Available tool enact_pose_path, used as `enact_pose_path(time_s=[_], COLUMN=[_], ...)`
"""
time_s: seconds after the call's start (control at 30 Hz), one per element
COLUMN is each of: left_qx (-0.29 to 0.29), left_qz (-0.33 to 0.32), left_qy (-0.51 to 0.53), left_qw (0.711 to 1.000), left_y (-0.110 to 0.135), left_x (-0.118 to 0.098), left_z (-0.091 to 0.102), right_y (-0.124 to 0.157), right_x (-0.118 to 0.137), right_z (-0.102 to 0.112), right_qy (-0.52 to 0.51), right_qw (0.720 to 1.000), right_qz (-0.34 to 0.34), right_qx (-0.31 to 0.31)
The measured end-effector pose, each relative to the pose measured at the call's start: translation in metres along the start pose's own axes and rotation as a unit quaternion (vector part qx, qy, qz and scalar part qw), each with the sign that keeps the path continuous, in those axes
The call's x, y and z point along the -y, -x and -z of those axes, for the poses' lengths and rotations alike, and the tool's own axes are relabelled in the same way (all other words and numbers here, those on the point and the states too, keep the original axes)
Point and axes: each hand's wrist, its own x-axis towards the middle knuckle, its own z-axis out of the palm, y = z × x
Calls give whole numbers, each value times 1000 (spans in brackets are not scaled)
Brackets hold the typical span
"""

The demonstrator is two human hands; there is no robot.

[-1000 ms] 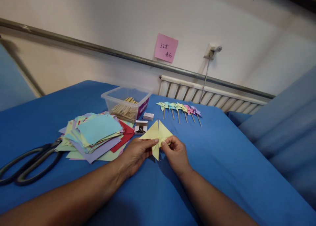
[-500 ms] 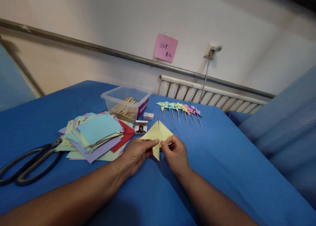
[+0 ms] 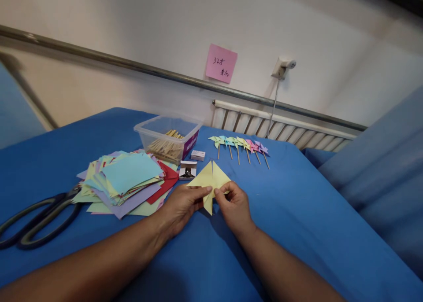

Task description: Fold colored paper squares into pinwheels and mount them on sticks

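Between my hands is a yellow piece of folded paper (image 3: pixel 211 175), with slits between its flaps and one narrow point hanging down toward me. My left hand (image 3: pixel 185 205) pinches it from the left, thumb on top near the middle. From the right, my right hand (image 3: pixel 234 205) pinches it with thumb and forefinger close to the centre. Both thumb tips are near each other on the paper. Just beyond the paper lies a small open box (image 3: pixel 188 170) holding small dark metal pieces.
A stack of coloured paper (image 3: pixel 132 174) and large scissors (image 3: pixel 42 218) lie to the left. Behind stand a clear plastic tub (image 3: pixel 142 134) of wooden sticks and a small closed box (image 3: pixel 198 155). Several finished paper pinwheels (image 3: pixel 239 142) lie in a row at the back of the blue-covered table (image 3: pixel 297 218).
The whole view has shifted very slightly. Both hands keep the same pinch on the yellow paper, with no clear movement.
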Motion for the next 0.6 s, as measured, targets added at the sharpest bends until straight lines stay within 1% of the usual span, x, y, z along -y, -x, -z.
enact_pose_path(time_s=[0.37, 0.6], left_qx=[-2, -10], left_qz=[-8, -21], left_qy=[-10, -28], left_qw=[1000, 999], left_y=[-2, -2], left_x=[2, 2], left_z=[2, 2], right_y=[0, 1], right_x=[-1, 3], right_z=[-2, 1], right_qy=[-12, -4], right_qw=[1000, 999], right_qz=[-13, 9], right_qx=[9, 33])
